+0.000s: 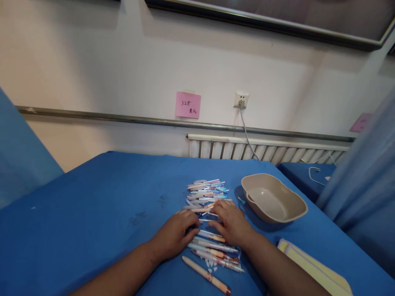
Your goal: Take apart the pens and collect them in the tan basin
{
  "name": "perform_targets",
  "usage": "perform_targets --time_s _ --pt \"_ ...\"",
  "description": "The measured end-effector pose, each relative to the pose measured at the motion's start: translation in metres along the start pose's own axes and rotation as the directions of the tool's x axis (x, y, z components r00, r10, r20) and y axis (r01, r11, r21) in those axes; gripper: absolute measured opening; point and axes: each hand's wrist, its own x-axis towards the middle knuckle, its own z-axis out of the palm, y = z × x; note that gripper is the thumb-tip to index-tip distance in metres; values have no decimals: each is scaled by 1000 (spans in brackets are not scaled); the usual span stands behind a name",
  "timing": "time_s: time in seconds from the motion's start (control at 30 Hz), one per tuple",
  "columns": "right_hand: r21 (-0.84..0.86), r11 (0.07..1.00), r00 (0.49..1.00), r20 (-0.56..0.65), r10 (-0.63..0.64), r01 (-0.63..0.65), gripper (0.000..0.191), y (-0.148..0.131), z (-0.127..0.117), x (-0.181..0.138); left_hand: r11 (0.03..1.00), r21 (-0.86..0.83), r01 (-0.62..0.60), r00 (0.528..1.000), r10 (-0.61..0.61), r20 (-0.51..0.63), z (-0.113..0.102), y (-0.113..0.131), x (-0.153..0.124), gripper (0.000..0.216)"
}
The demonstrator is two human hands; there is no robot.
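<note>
Several slim pens, some pale, some orange and brown, lie in a loose stack (pixel 205 191) on the blue-covered table. My left hand (pixel 175 234) rests at the left ends of the pens, fingers bent and thumb apart. Over the right ends lies my right hand (pixel 233 222), its fingers spread and its thumb reaching inward. Between the hands shows a thin white stick (pixel 205 220). Closer to me are more pens (pixel 212 246) and small white bits (pixel 210 266). One cream pen with a brown end (pixel 206 274) lies apart at the front.
A beige basin (pixel 274 199) stands right of the pens, with a small teal piece (pixel 241 200) beside it. A folded yellow cloth (pixel 314 267) lies by my right forearm. Behind the table (pixel 92 213) are a radiator (pixel 228 149) and a plugged-in socket (pixel 241 100). Blue curtains (pixel 367 164) hang at both sides.
</note>
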Motion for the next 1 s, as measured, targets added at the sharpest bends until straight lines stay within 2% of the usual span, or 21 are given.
perform_targets --time_s 0.13,0.23,0.37,0.6,0.73,1.0 --pt "-14 995 983 159 -92 95 14 -14 -4 -5 1000 8 18 1000 -18 21 1 -1 0 7" --pt "-26 994 971 221 -94 103 13 -18 -3 -6 1000 5 17 999 -17 40 0 -1 1 7" --pt "-64 994 976 207 -70 85 17 -19 -3 -5 1000 -23 18 999 -17 43 -2 -1 1 9" --pt "102 995 992 124 -9 -4 20 -15 1 -5 998 -56 20 1000 -20 -3 0 -3 0 18" --pt "70 997 990 139 32 -42 20 -8 6 -3 998 -61 35 998 -38 -40 -2 -1 0 24" --pt "79 997 996 84 11 -18 20 -6 8 -2 997 -25 71 997 -71 -36 -6 1 1 30"
